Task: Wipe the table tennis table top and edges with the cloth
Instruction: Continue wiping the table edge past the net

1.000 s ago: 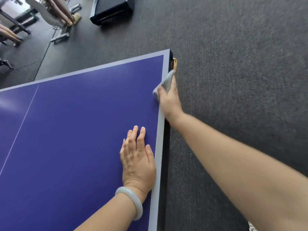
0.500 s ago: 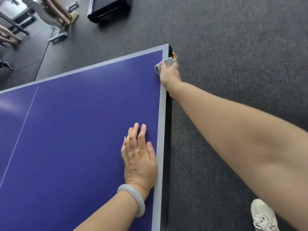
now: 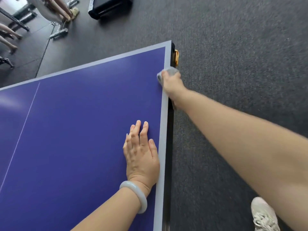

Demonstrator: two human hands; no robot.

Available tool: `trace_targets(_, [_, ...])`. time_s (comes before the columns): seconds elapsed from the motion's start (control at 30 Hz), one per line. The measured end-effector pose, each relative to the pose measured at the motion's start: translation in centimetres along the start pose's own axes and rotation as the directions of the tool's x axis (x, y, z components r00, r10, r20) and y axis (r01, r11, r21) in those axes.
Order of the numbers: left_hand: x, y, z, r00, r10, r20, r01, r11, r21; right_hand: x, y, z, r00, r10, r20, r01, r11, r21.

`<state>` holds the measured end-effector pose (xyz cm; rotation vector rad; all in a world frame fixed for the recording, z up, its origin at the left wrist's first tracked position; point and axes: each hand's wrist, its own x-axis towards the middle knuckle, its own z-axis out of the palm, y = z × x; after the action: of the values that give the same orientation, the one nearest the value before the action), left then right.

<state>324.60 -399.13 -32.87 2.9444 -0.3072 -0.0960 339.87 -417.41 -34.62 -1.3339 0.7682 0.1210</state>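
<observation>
The right hand [image 3: 171, 84] is at the long side edge of the worktop [image 3: 75, 130], ahead of the left hand [image 3: 141, 155] and short of the far corner. Its fingers are curled around a grey cloth [image 3: 168, 72], which is bunched ahead of the knuckles and lies over the pale border stripe [image 3: 162, 147] and the edge. The hand is motion-blurred, so exact finger placement cannot be told. The left hand lies flat, palm down, on the blue surface, with fingers straight and close together and the thumb alongside the border stripe. It holds nothing. A pale bangle [image 3: 135, 195] sits on the left wrist. Beyond the right hand, a yellow fitting [image 3: 176, 57] is fixed to the dark side rail [image 3: 170, 147] just short of the corner. A thin white centre line [image 3: 21, 130] crosses the surface well to the left of the left hand. Right of the right forearm lies dark grey carpet [image 3: 233, 47], with a white trainer [image 3: 263, 215] below the forearm. Far beyond both hands, a black case [image 3: 110, 6] stands on the floor.
</observation>
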Motion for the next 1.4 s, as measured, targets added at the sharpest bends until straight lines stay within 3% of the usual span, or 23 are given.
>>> trace_targets(0.17, [-0.1,0.2,-0.1,1.0,0.01,-0.009,-0.011,0.999,-0.046,-1.7,1.6,0.5,0.994,-0.109,-0.023,0.11,0.994,0.017])
trace_targets(0.37, [0.0,-0.5,-0.5,0.996,0.024,-0.088,-0.05,0.954,-0.297,-19.6,15.2,1.8,0.937,-0.349,0.009,0.346,0.934,0.09])
trace_targets(0.47, [-0.1,-0.9,-0.4,0.992,-0.006,-0.127,-0.045,0.916,-0.398,-23.2,17.7,2.2,0.959,-0.277,0.055,0.272,0.959,0.081])
trace_targets(0.73, [-0.1,-1.4,-0.1,0.985,0.011,-0.172,-0.083,0.906,-0.416,-14.4,11.5,2.1,0.979,-0.202,-0.028,0.204,0.974,0.1])
trace_targets(0.83, [-0.4,-1.5,-0.2,0.985,-0.018,-0.171,-0.071,0.865,-0.498,-19.1,14.6,2.3,0.981,-0.194,-0.018,0.195,0.979,0.054])
trace_targets(1.0, [-1.6,-2.2,-1.6,0.993,-0.08,-0.084,0.012,0.787,-0.617,-26.9,19.9,2.1,0.967,-0.224,0.123,0.225,0.974,0.008])
trace_targets(1.1, [-6.0,-3.6,-1.8,0.998,0.043,-0.05,-0.061,0.891,-0.45,-26.5,19.6,1.9,0.962,-0.234,0.141,0.241,0.97,-0.029])
trace_targets(1.2, [-13.0,-6.8,-1.7,0.999,0.02,-0.026,-0.026,0.971,-0.237,-26.6,19.6,2.0,0.959,-0.244,0.143,0.249,0.968,-0.023])
trace_targets(1.3, [-18.4,-9.2,-1.8,0.999,0.021,0.03,-0.02,0.999,-0.05,-26.7,19.8,2.0,0.961,-0.237,0.142,0.239,0.971,0.005])
trace_targets(1.4, [-19.7,-9.7,-1.4,0.998,0.042,0.037,-0.042,0.999,0.0,-26.6,19.7,1.9,0.958,-0.251,0.141,0.249,0.968,0.031])
